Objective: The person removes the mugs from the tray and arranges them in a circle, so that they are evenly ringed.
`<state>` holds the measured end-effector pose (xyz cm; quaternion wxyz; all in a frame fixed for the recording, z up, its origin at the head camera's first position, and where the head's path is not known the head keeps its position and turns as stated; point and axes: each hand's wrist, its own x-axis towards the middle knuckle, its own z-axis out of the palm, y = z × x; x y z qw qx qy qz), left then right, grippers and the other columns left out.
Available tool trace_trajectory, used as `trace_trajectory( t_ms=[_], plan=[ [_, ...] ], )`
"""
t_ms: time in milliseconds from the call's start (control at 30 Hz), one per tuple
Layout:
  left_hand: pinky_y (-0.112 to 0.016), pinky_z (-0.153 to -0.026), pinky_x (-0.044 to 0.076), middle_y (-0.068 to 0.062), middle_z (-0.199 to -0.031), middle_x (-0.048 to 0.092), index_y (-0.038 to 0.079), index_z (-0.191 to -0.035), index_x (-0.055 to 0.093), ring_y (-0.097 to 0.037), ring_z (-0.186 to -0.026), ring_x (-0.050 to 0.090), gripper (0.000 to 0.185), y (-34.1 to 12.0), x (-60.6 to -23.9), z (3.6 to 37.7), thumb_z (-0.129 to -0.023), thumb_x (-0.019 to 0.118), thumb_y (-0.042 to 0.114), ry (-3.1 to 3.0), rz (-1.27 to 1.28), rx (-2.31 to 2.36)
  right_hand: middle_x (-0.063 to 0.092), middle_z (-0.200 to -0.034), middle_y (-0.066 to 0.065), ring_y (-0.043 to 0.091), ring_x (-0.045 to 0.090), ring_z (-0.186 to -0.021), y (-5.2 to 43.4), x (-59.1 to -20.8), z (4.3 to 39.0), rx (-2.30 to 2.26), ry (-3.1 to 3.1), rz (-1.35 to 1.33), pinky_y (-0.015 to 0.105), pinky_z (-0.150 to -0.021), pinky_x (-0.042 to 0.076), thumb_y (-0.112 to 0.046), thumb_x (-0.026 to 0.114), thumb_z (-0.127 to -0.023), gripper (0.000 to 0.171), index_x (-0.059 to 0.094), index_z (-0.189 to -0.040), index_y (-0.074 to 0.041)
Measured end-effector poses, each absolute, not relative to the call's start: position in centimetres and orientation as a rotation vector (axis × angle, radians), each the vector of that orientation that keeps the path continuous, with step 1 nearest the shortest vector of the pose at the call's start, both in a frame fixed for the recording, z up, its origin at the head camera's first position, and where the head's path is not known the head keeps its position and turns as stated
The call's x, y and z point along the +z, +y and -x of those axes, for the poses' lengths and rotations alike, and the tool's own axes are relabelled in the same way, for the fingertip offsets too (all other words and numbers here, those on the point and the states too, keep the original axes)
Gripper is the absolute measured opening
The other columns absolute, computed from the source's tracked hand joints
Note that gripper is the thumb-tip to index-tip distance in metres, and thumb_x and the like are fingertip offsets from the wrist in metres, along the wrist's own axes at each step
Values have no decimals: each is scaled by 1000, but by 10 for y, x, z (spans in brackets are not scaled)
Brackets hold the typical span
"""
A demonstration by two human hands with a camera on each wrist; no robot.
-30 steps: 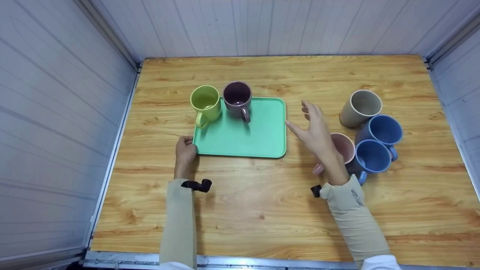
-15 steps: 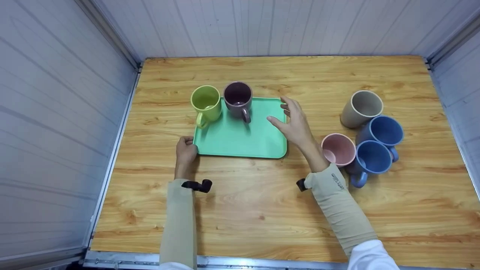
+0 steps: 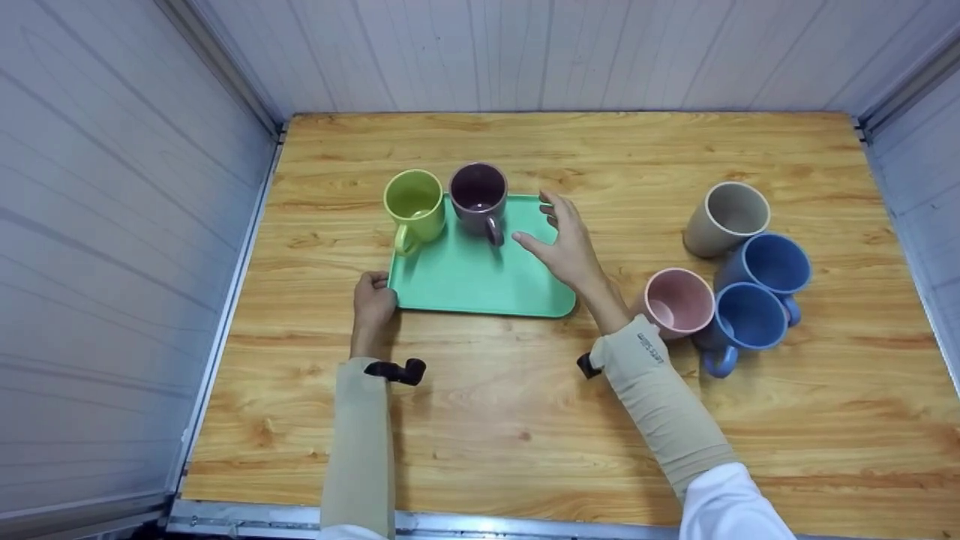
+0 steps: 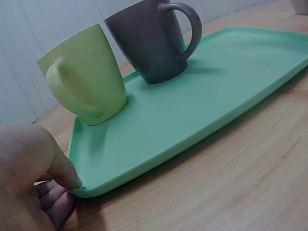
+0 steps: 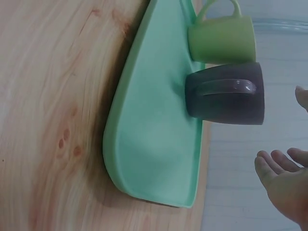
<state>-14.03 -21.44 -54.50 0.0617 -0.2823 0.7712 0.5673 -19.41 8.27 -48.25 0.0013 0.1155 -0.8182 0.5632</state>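
**Two mugs on tray, four off it; right hand empty over tray**

The green tray (image 3: 480, 277) lies left of centre on the table. A yellow-green mug (image 3: 413, 204) and a purple mug (image 3: 478, 198) stand upright along its far edge. The left hand (image 3: 373, 301) pinches the tray's near left corner, thumb on the rim. The right hand (image 3: 568, 251) hovers above the tray's right half, fingers spread, holding nothing.

Judged loading partly done: a pink mug (image 3: 679, 302), two blue mugs (image 3: 746, 319) (image 3: 772, 264) and a beige mug (image 3: 726, 217) remain clustered well to the right.

Surface: wood-grain table (image 3: 525, 405). Enclosure: pale panelled walls (image 3: 112, 187) on three sides.
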Motion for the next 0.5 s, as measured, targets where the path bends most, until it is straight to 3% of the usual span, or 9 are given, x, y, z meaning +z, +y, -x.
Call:
trace_trajectory(
  t_ms=[233, 500],
  plan=[
    [-36, -100, 40, -21, -123, 49, -6, -126, 47, -29, -114, 46, 47, -214, -546, 140, -81, 31, -10, 2360, 840, 1712, 44, -140, 13, 28, 43, -129, 79, -490, 205, 1736, -2561, -394, 34, -110, 35, -30, 75, -81, 79, 36, -144, -2],
    [-32, -92, 41, -17, -120, 49, -3, -124, 48, -25, -108, 46, 47, -212, -546, 140, -81, 31, -9, 2329, 880, 1733, 40, -143, 15, 28, 41, -131, 74, -493, 218, 1751, -2602, -427, 34, -111, 33, -35, 74, -81, 82, 33, -146, -6]
  ],
)
